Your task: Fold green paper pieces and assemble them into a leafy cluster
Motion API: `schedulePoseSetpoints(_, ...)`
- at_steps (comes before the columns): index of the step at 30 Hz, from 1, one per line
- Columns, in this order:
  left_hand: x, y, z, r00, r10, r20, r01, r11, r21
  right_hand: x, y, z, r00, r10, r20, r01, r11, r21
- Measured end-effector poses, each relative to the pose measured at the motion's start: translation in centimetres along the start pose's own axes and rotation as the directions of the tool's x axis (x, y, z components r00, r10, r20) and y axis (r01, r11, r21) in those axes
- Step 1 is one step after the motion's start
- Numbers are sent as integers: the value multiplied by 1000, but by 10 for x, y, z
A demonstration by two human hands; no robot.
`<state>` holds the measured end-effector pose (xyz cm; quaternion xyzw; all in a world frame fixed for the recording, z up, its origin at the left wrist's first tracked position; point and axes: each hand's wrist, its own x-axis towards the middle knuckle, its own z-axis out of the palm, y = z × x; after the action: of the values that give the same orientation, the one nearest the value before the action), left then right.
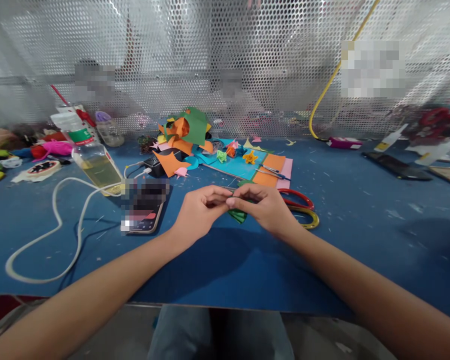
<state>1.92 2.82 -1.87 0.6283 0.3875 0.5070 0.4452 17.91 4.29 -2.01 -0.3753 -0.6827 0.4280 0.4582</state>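
Both hands meet above the blue table (pixel 217 270), fingertips pinched together. A pleated piece of green paper (pixel 238 215) hangs beneath the fingers of my right hand (pixel 264 206), which is closed on it. My left hand (pixel 200 207) is closed too, its thumb and fingertips touching those of the right at the paper's upper end; whatever lies between its fingers is hidden. Scissors with red and yellow handles (pixel 308 212) lie just behind my right hand, their blades mostly covered. Beyond the hands, small folded paper flowers (pixel 250 157) rest on coloured paper sheets (pixel 240 167).
Left of my hands lie a phone (pixel 150 207) and a looping white cable (pixel 56 210). A tilted bottle of yellowish liquid (pixel 97 167) stands behind them. Paper scraps (pixel 195 127) are heaped before the perforated metal screen (pixel 195 55). At the right lies a dark phone-like slab (pixel 395 166).
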Motion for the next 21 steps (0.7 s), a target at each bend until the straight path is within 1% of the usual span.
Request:
schedulePoseSetpoints(3,3,0,-2,998,-53,-42,51,997,-60,0,-2,-4,998,44,47,-47,997,61)
schedulePoseSetpoints(5,5,-1,-4,994,-93,-54,87,991,-99,1,-2,-7,997,66,46,-69,995,77)
schedulePoseSetpoints(7,6,-1,-6,989,-148,-30,142,979,-147,1,-2,-9,996,85,25,-86,993,80)
schedulePoseSetpoints(10,8,-1,-8,972,-232,42,236,947,-218,2,0,-12,993,119,19,-120,988,98)
schedulePoseSetpoints(13,7,1,-9,960,-268,81,280,925,-256,1,-1,-12,989,146,22,-148,981,124)
schedulePoseSetpoints(17,6,2,-8,961,-253,111,273,933,-233,1,-3,-12,986,163,36,-166,976,141)
schedulePoseSetpoints(21,5,2,-9,983,-170,74,176,981,-83,2,1,-12,986,152,68,-160,978,136)
